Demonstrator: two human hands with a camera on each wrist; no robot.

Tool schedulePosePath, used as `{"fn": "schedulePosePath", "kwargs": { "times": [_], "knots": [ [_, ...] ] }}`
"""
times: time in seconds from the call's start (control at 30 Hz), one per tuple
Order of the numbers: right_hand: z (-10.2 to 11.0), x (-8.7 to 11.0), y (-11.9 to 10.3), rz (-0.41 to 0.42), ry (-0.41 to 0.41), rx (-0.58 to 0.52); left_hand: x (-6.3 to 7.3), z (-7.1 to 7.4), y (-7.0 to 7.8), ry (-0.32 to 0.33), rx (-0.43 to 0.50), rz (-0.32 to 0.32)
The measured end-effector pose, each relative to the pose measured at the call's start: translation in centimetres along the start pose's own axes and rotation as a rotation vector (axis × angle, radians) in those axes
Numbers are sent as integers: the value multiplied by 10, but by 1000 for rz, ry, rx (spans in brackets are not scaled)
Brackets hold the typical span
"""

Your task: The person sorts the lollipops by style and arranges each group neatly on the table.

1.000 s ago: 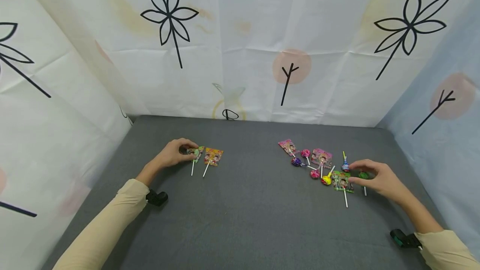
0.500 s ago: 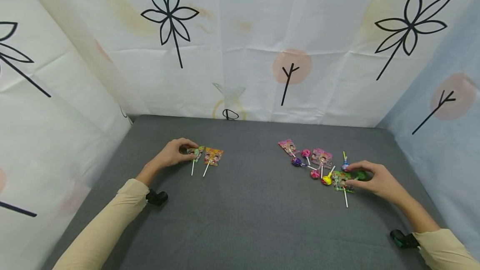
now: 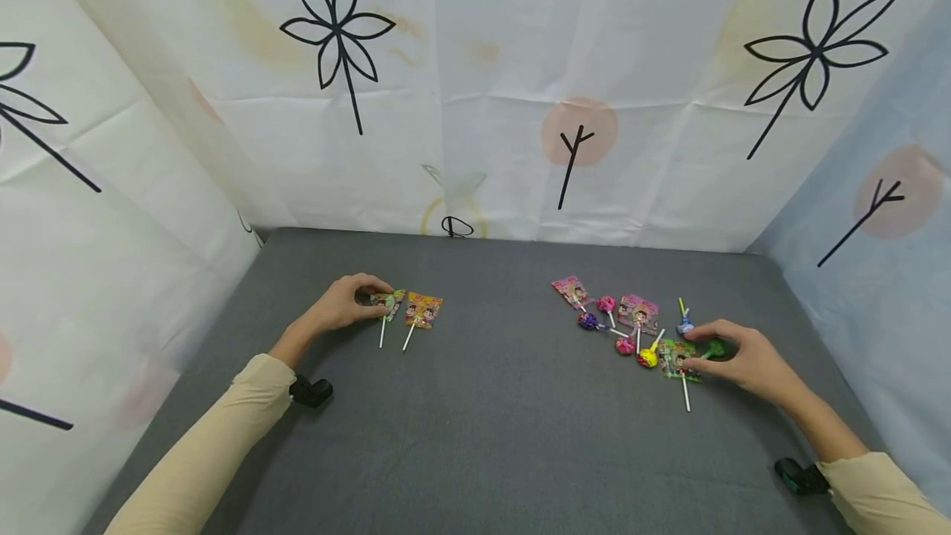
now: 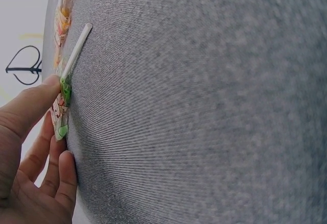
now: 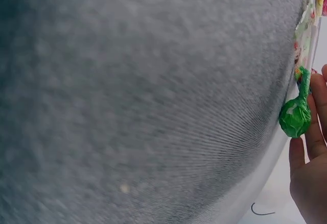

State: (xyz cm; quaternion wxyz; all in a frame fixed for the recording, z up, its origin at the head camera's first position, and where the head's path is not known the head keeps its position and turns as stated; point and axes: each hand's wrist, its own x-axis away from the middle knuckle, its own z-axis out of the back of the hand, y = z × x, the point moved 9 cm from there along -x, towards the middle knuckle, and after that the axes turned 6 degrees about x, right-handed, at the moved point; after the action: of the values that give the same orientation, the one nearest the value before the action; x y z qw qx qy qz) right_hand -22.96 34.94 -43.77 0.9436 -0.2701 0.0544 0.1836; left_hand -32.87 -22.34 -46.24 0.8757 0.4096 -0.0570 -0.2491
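The left hand (image 3: 351,302) pinches a flat green lollipop (image 3: 396,302). At its three o'clock lies a flat orange lollipop (image 3: 424,310). Further right, another flat green one (image 3: 672,351) sits at nine o'clock from the green ball lollipop (image 5: 295,118). The right hand (image 3: 752,359) has its finger and thumb apart around that ball; I can't tell if they grip it. It might roll off, or the thumb, reaching over the packet, might drag it.

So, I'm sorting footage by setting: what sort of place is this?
Probably a makeshift recording booth: patterned sheets on three sides of a grey table, plus black wrist cameras.
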Motion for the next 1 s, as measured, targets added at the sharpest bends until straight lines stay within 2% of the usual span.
{"fn": "schedulePosePath", "kwargs": {
  "times": [0.2, 0.7, 1.0],
  "knots": [
    [-2, 1, 2, -10, 12, 7, -1, 0, 1, 2, 1, 1],
    [-10, -3, 2, -7, -33, 37, -1, 1, 0, 1, 4, 12],
    [-19, -8, 8, -49, -121, 29, -1, 0, 0, -1, 9, 13]
  ]
}}
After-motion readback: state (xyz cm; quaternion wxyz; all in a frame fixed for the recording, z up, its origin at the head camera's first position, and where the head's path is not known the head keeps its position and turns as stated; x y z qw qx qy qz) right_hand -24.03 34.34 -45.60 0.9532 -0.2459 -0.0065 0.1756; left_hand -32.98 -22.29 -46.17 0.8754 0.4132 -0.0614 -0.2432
